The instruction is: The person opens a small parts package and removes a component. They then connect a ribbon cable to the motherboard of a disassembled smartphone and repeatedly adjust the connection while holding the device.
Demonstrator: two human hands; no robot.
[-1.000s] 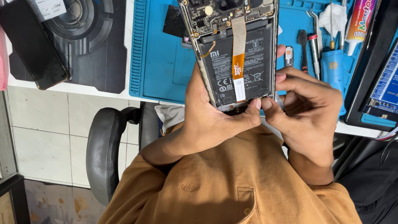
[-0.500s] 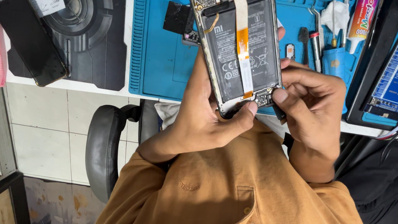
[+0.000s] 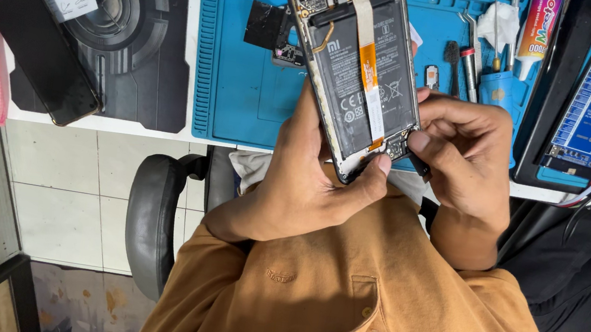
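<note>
The person wears a mustard-orange shirt (image 3: 339,299) of plain woven cloth, with a stitched chest pocket (image 3: 360,309) closed by a small round button of the same colour. A small embroidered mark in matching thread sits on the chest beside the pocket, and a row of stitching runs along the pocket's top edge. Both arms are bare from the elbow down, the left hand (image 3: 316,183) and the right hand (image 3: 462,153) carry no rings, watch or gloves, and the nails are short.

Both hands (image 3: 384,177) grip an opened phone (image 3: 360,69).
</note>
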